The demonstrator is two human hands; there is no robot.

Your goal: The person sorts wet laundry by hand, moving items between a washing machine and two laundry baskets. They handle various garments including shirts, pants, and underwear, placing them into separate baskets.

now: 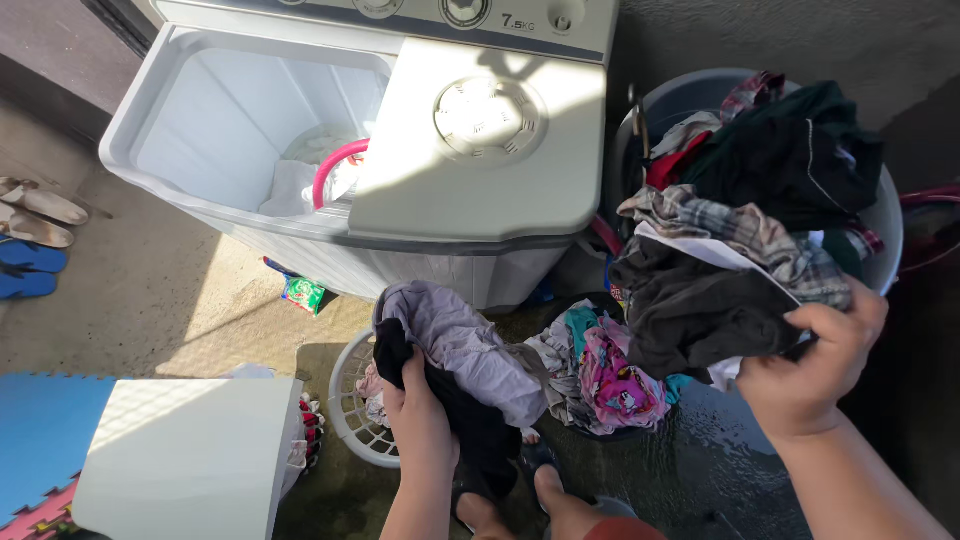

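Observation:
My left hand grips a bundle of clothes, a pale lilac garment over a black one, above a white laundry basket. My right hand holds a dark grey garment pulled from a grey tub piled with plaid, black and red clothes. Between the hands lies a heap of clothes with a pink printed piece.
A white twin-tub washing machine stands ahead, left tub open with a pink hose inside. A white lid lies bottom left beside a blue mat. Sandals sit at the far left. The floor is wet by my feet.

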